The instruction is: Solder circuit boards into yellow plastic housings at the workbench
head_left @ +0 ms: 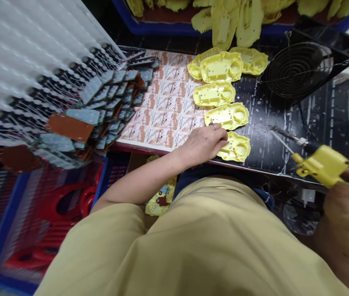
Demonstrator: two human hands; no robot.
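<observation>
My left hand [203,144] has its fingers curled over the left end of the nearest yellow plastic shell [238,147], which lies at the table's front edge. Another shell [231,116] lies just beyond that hand, and several more continue in a column toward the back. In my right hand [343,197], at the right edge, is a yellow gun-type soldering iron [325,164], its fingers wrapped round the handle. The iron's dark tip and a thin feed tube point left over the black table surface, apart from the shells. My left fingertips are partly hidden.
Circuit boards [113,98] with wires are piled on the left beside a white corrugated panel [39,49]. A black fan [297,68] stands at the back right. Behind is a blue crate [162,28] of yellow shells; a blue basket [11,230] with red parts sits lower left.
</observation>
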